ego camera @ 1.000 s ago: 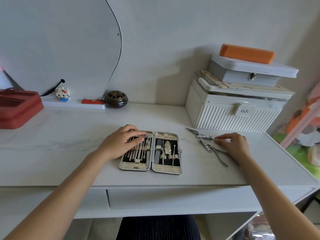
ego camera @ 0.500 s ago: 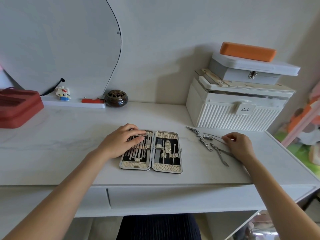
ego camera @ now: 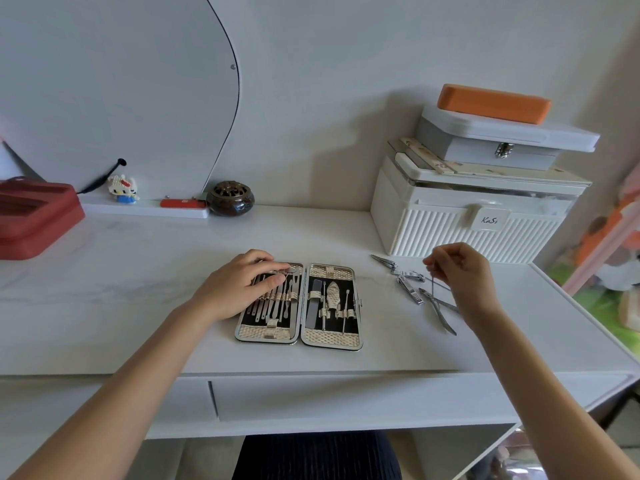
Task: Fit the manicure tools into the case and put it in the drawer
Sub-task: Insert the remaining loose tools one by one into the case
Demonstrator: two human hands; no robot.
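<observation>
1. Your left hand [ego camera: 242, 289] rests flat on the left half of the open case [ego camera: 299, 303], mid-frame on the bench [ego camera: 138, 306], fingers relaxed over the tools.
2. Your right hand [ego camera: 462, 271] is lifted, pinching a thin metal tool [ego camera: 431, 277].
3. Loose clippers and nippers [ego camera: 412, 285] lie just right of the case, beneath that hand.

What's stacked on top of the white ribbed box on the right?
On the white ribbed box lies a patterned flat board, then a grey latched case, then an orange block. The board's middle is covered; the box's inside cannot be seen.
</observation>
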